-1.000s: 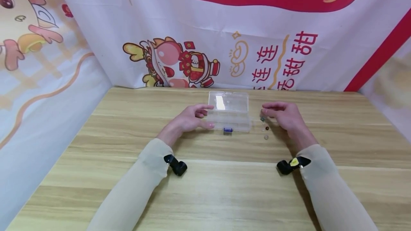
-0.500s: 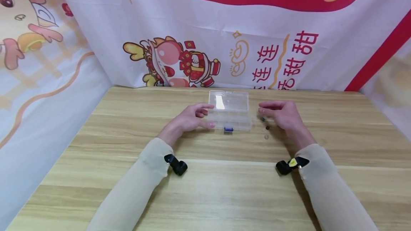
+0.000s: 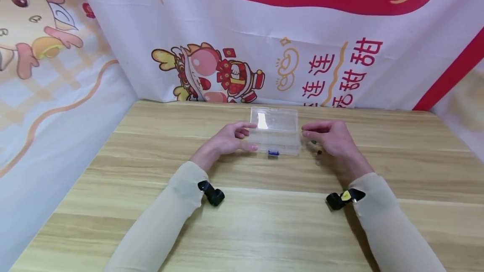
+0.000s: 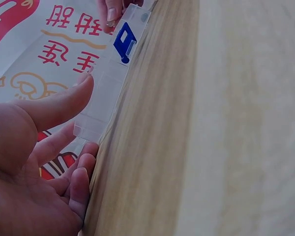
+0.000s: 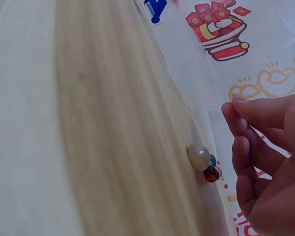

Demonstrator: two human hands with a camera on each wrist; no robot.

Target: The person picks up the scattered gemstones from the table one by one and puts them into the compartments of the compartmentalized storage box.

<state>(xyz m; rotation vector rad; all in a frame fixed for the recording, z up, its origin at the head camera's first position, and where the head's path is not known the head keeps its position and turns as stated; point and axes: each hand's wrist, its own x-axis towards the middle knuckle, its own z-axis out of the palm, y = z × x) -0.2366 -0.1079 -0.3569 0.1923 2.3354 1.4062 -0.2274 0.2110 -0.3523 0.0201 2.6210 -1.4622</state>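
Observation:
A clear plastic compartment box (image 3: 275,137) with a blue latch (image 3: 273,153) stands on the table, lid raised at the back. At its left end is my left hand (image 3: 230,137), the straight forefinger by the lid and the thumb at the front corner. My right hand (image 3: 332,135) is just off the box's right end; thumb and forefinger pinch a tiny clear bead (image 4: 110,23), mostly hidden by the fingertips. Below that hand lie a pale, glossy bead (image 5: 200,157), a dark red bead (image 5: 212,173) and a green bead (image 5: 213,160), close together in the right wrist view.
The wooden table (image 3: 264,226) ends at the back against a white and red printed cloth (image 3: 227,24). Another printed cloth (image 3: 75,108) hangs along the left side. A black wrist camera (image 3: 213,195) sits on the left sleeve, and another one on the right.
The right hand has moved left, from above the beads to near the box's right end. The left hand keeps its place at the box. The head view has shifted slightly.

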